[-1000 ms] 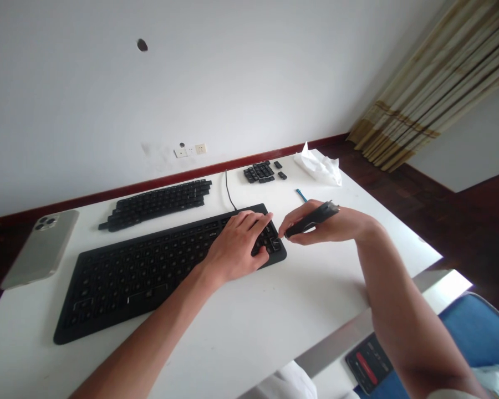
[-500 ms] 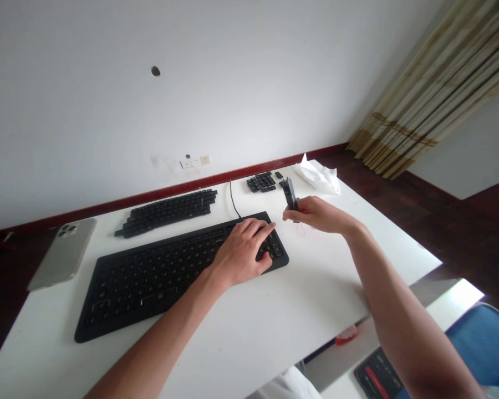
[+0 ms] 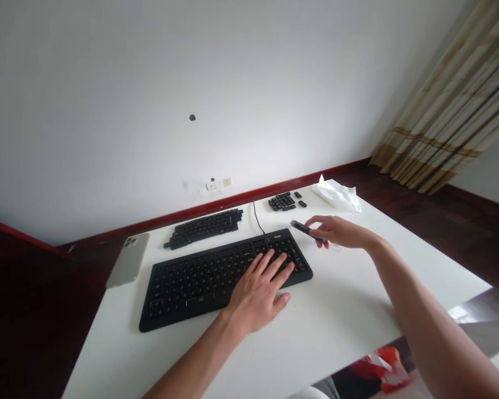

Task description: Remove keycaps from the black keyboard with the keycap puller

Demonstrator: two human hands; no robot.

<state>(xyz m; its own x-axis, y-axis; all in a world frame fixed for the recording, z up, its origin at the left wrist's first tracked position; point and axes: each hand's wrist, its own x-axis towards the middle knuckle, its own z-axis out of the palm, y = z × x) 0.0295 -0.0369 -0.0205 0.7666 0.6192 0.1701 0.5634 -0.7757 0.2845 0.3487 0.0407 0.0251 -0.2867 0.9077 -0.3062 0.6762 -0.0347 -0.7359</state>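
A black keyboard (image 3: 191, 280) with its keycaps off lies on the white table, small key stems showing. My left hand (image 3: 258, 288) rests across its right part, fingers spread and flat, the thumb over the front edge. Just right of the keyboard, my right hand (image 3: 335, 231) is closed around a slim black hand tool (image 3: 305, 228). The tool's greyish tip points left toward the keyboard's back right corner; its exact kind is unclear. A thin pale loop hangs below that hand. Behind the keyboard lie loose keycaps: a large group (image 3: 205, 227) and a smaller cluster (image 3: 281, 201).
At the table's left edge is a phone (image 3: 128, 259), face down. A crumpled white tissue (image 3: 336, 195) lies at the back right. The keyboard cable (image 3: 258, 215) runs back toward the wall. Something red and white (image 3: 385, 368) shows below the table's front edge.
My left hand has shifted from the keyboard's right end toward its front and spread its fingers. My right hand has tilted the tool from upright to nearly flat. The view has swung left and up.
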